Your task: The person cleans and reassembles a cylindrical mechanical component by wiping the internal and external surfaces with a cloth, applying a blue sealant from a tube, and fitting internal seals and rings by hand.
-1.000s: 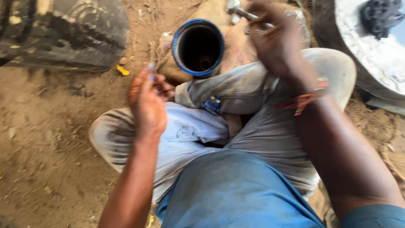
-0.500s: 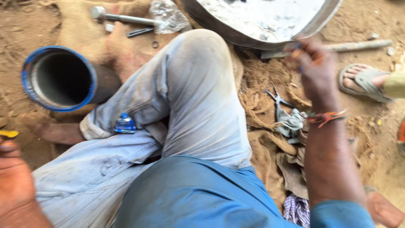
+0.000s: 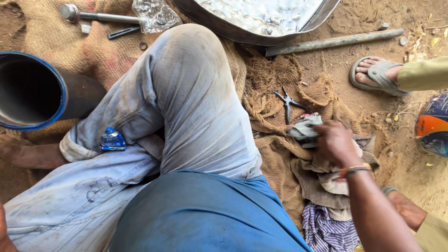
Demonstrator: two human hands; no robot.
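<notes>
My right hand (image 3: 335, 142) reaches down to my right and closes its fingers on a crumpled grey rag (image 3: 302, 129) on top of a pile of dirty cloths (image 3: 322, 179). Black pliers (image 3: 288, 102) lie on the burlap sacking (image 3: 268, 79) just beyond the rag. Only a sliver of my left hand (image 3: 2, 229) shows at the bottom left edge, so its fingers are hidden. I sit cross-legged in pale, stained trousers, with my raised knee (image 3: 186, 60) in the middle. A small blue sachet (image 3: 112, 140) rests on my leg.
A dark pipe with a blue rim (image 3: 30, 91) lies at the left. A metal basin (image 3: 261, 21), a steel rod (image 3: 332, 41), a long-handled tool (image 3: 100, 17) and a plastic bag (image 3: 154, 14) lie ahead. Another person's sandalled foot (image 3: 378, 74) and hand (image 3: 409, 210) are at the right, near an orange-and-blue round object (image 3: 434, 123).
My right hand came down from beside the basin to the cloth pile and took hold of the grey rag. My left hand slid almost out of view at the lower left.
</notes>
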